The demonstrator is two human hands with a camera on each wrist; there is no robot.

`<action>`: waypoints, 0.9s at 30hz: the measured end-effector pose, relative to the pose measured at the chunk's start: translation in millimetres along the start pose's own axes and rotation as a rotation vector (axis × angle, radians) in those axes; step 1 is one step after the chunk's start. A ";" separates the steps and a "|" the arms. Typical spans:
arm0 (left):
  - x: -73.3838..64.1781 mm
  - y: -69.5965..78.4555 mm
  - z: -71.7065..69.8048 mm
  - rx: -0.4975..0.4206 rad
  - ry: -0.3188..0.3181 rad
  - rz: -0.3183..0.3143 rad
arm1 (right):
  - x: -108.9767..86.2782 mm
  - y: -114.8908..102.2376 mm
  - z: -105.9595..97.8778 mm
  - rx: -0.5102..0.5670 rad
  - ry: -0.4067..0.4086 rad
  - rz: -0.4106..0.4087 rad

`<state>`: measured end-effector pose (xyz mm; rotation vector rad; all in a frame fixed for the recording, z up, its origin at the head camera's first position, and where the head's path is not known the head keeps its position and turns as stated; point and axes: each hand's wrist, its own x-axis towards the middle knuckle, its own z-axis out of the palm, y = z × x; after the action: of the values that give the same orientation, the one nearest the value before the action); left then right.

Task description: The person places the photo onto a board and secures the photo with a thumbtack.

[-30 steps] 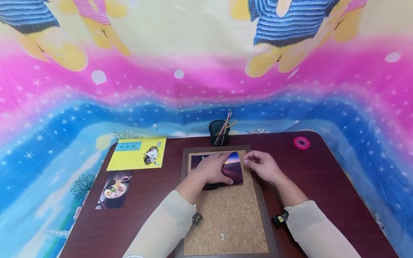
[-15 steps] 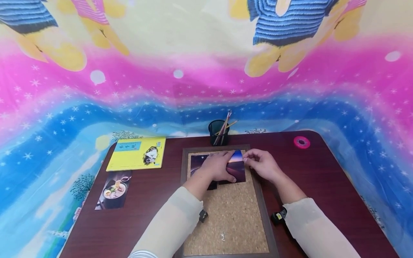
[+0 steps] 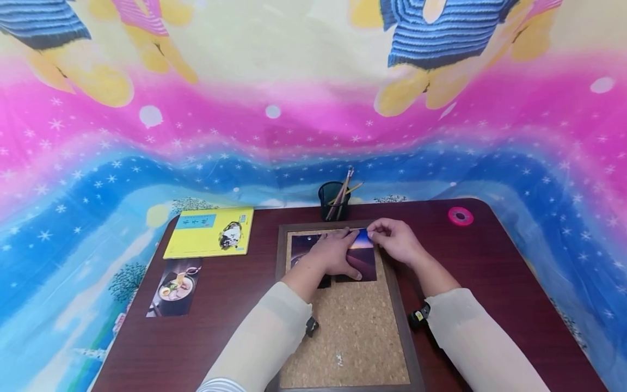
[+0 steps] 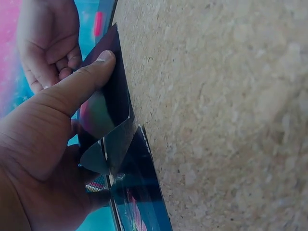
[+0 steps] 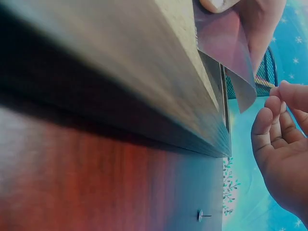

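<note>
Purple photo print [image 3: 364, 264] is sitting at the upper right of a framed cork board [image 3: 352, 326], beside a dark print [image 3: 300, 244]. Over the past second it has been shifting rightward: its edge is now lying nearer the board's right rail [image 3: 401, 326], a strip of cork is showing between the prints' lower corners, and its upper corner is meeting the right hand's fingertips more closely. The person's left hand [image 3: 333, 257] is spreading wide over it, pressing with fingers and thumb rather than wrapping round it. The right hand [image 3: 399, 239] is poising at that corner, thumb and fingertips drawing narrowly together; whether they are pinching anything small, one cannot tell.

Working against a flat lie, the purple print is bowing up off the cork in both wrist views, while the left hand is hiding most of the join. A pin [image 5: 201, 215] is resting on the table [image 3: 235, 337] past the board's right side. Behind, a mesh cup [image 3: 334, 201] is holding pencils [image 3: 346, 188]; a pink ring [image 3: 461, 216] is lying far right, and a yellow book [image 3: 208, 234] and noodle-bowl photo [image 3: 173, 288] are occupying the left.
</note>
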<state>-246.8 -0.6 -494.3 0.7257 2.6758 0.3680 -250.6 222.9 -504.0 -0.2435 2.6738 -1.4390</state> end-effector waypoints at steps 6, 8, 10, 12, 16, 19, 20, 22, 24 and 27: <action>2.0 -3.0 2.6 0.031 -0.037 -0.005 | 12.3 1.4 1.7 -0.023 -0.018 0.012; 3.2 -4.6 4.8 0.035 -0.049 -0.001 | 16.4 2.2 3.1 -0.055 -0.022 0.002; 3.5 -5.2 6.4 0.036 -0.057 0.003 | 20.5 1.9 5.0 -0.093 -0.027 -0.009; 3.7 -6.0 8.4 0.048 -0.056 0.006 | 24.2 1.1 7.0 -0.128 -0.033 -0.017; 4.4 -6.3 10.5 0.072 -0.059 0.011 | 30.8 -1.8 11.4 -0.170 -0.054 -0.026; 4.6 -6.4 11.7 0.078 -0.065 0.015 | 35.3 -3.1 14.5 -0.195 -0.081 -0.033; 4.3 -6.3 12.1 0.077 -0.068 0.014 | 36.8 -3.2 15.7 -0.205 -0.092 -0.035; 3.5 -6.0 12.5 0.074 -0.076 0.014 | 39.6 -4.0 18.0 -0.233 -0.120 -0.037; 2.4 -5.6 12.6 0.068 -0.082 0.008 | 42.0 -5.3 20.2 -0.264 -0.145 -0.041; 1.9 -4.6 12.3 0.055 -0.090 0.002 | 45.4 -6.3 22.8 -0.311 -0.172 -0.052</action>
<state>-245.6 -1.4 -507.5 0.7426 2.6097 0.2571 -291.0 192.4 -511.6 -0.4407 2.7520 -0.9566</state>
